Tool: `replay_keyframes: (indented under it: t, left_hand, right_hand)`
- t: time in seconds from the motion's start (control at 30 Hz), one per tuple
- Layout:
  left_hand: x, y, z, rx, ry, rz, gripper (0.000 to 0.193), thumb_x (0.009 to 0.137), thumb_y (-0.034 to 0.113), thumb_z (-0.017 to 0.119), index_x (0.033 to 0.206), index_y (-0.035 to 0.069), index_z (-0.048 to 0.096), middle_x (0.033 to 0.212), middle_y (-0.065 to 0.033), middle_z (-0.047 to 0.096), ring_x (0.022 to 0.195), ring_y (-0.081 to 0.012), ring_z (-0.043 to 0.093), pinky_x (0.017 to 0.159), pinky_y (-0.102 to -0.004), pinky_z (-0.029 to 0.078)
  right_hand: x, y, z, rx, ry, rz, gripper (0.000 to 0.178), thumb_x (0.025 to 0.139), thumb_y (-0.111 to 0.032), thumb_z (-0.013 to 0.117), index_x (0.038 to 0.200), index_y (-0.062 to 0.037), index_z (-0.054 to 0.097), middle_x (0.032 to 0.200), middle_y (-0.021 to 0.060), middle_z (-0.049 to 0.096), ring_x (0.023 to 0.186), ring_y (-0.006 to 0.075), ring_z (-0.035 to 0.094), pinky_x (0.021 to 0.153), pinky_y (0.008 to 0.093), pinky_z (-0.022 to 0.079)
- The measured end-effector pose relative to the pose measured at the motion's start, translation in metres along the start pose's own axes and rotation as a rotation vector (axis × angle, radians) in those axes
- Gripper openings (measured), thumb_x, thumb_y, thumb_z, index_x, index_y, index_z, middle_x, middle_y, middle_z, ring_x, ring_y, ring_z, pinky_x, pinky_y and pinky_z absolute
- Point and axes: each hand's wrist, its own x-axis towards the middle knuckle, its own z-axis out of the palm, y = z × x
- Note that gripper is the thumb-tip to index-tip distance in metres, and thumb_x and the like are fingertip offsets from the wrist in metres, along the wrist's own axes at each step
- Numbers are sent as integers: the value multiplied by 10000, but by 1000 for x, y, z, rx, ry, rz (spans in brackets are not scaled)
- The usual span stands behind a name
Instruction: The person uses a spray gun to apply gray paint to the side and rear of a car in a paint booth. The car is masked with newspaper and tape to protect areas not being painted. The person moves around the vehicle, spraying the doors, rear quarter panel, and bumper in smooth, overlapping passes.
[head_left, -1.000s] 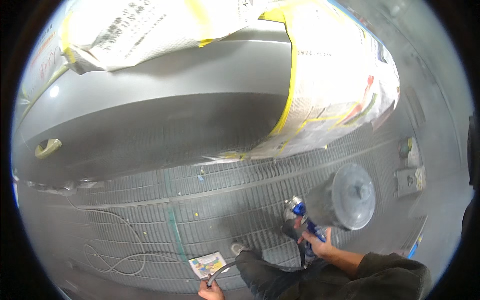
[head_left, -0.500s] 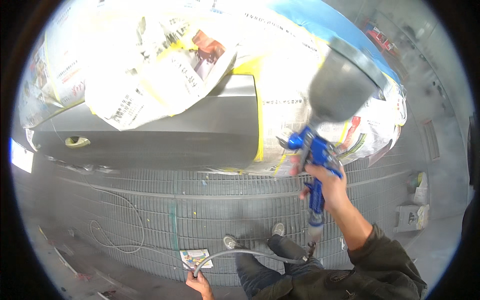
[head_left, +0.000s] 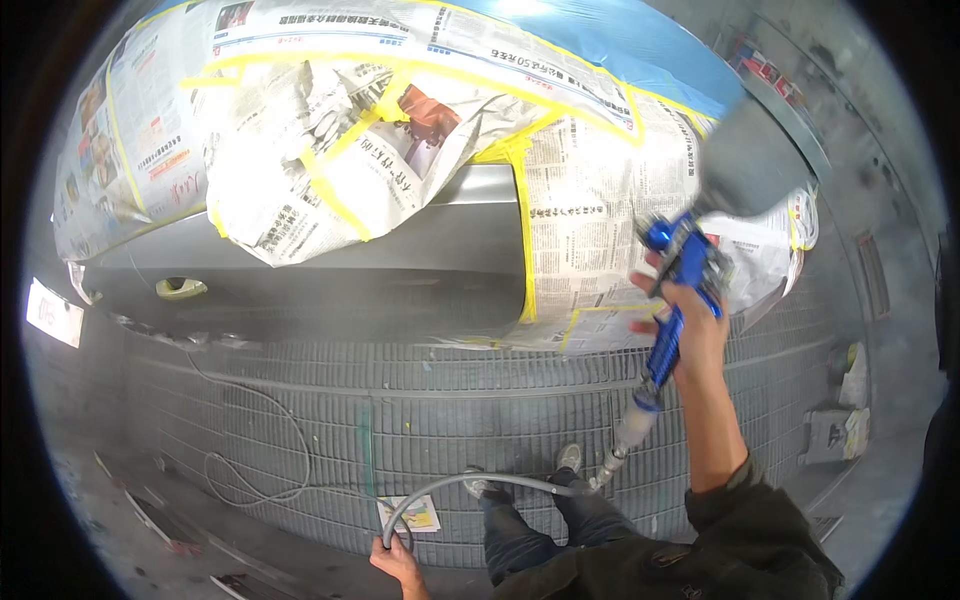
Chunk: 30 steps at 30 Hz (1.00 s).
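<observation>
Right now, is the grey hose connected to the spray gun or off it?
Connected: the grey hose runs from the left hand to metal fittings below the spray gun, held in the right hand.

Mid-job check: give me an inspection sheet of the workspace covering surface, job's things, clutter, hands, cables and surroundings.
Surface: grated floor, person's shoes on it.
Job's things: spray gun with grey cup, raised near masked newspaper; bare grey panel bordered at its right by yellow tape.
Clutter: colourful printed sheet on the grating; pale box at far right, contents unclear.
Hands: right hand grips the gun's handle; left hand holds the grey hose.
Cables: hose reaches the gun's lower end; thin line loops on the floor.
Surroundings: grey wall at right.
</observation>
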Motion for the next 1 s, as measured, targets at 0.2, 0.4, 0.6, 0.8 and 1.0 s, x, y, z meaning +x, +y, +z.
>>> replay_keyframes:
  t: [0.2, 0.4, 0.6, 0.8, 1.0]
  left_hand:
    - [9, -17, 13, 129, -46, 76, 397, 822, 180, 708, 619, -48, 454, 565, -269, 408, 557, -386, 259, 487, -482, 317]
    - [-5, -66, 71, 200, -113, 14, 371, 795, 223, 761, 594, 7, 537, 547, -206, 501, 532, -436, 521, 500, -477, 383]
    - [-6, -152, 240, 95, -32, 18, 348, 763, 229, 799, 586, 32, 574, 568, -157, 546, 522, -375, 556, 484, -437, 409]
    - [-22, -193, 387, -157, -152, 14, 250, 775, 285, 787, 752, 54, 695, 669, -126, 647, 593, -323, 643, 525, -418, 486]
    - [-21, -217, 434, -143, -311, 252, 318, 806, 336, 754, 1010, 98, 696, 803, -119, 637, 695, -303, 647, 572, -417, 499]
  right_hand:
    - [-75, 87, -84, -7, 131, 48, 463, 879, -90, 579, 1333, -6, 544, 1261, 133, 649, 1078, 258, 659, 572, 355, 594]
    - [-131, 255, -115, -172, 4, 49, 423, 875, -52, 564, 1294, -5, 529, 1198, 113, 610, 1026, 202, 597, 566, 314, 565]
    - [-115, 476, -134, -341, -87, -49, 429, 884, -48, 586, 1301, 26, 522, 1184, 120, 610, 997, 184, 581, 598, 313, 545]
    - [-92, 642, -106, -388, -312, -285, 278, 944, -102, 606, 1189, 17, 553, 1144, 113, 629, 917, 163, 587, 666, 296, 501]
    - [-92, 759, -109, -335, -330, -144, 337, 907, -14, 643, 1219, 42, 531, 1112, 116, 610, 932, 171, 569, 729, 301, 481]
